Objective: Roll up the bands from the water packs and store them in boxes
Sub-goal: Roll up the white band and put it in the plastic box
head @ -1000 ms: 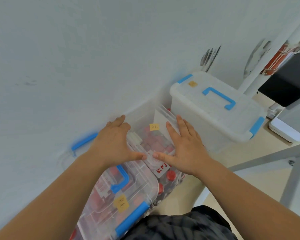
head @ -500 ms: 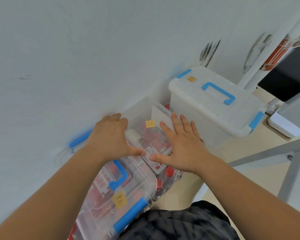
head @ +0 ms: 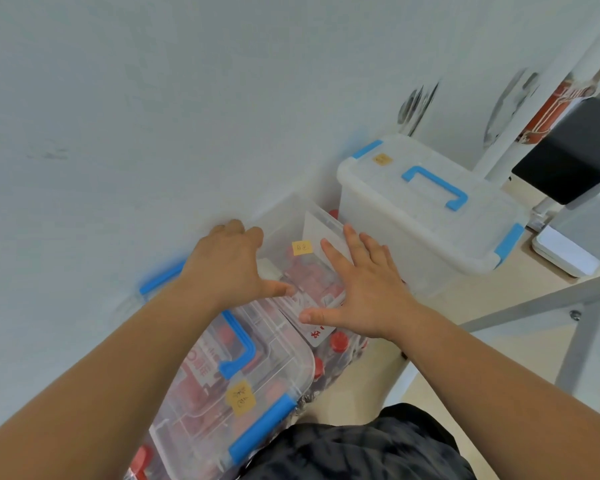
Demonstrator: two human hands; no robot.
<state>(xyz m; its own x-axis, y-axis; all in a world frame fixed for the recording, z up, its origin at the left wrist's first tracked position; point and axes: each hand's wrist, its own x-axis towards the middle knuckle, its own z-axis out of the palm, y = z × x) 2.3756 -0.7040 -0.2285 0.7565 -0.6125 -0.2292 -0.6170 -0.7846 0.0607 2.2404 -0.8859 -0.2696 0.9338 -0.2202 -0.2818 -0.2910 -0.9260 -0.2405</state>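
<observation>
leftward, the left hand (head: 227, 268) hooks curled fingers over the clear box (head: 284, 216) rim by the wall. blurred red contents (head: 307, 271) lie between both thumbs. the right hand (head: 366, 292) lies flat, fingers spread open, on the tilted clear lid (head: 323, 226).

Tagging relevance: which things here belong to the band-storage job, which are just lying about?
Job: left hand, right hand, on the clear plastic box with yellow sticker; clear lidded box with blue handle; white translucent lidded box with blue handle; red-capped water bottles.
Lying about: black block; flat white device; grey metal leg.
</observation>
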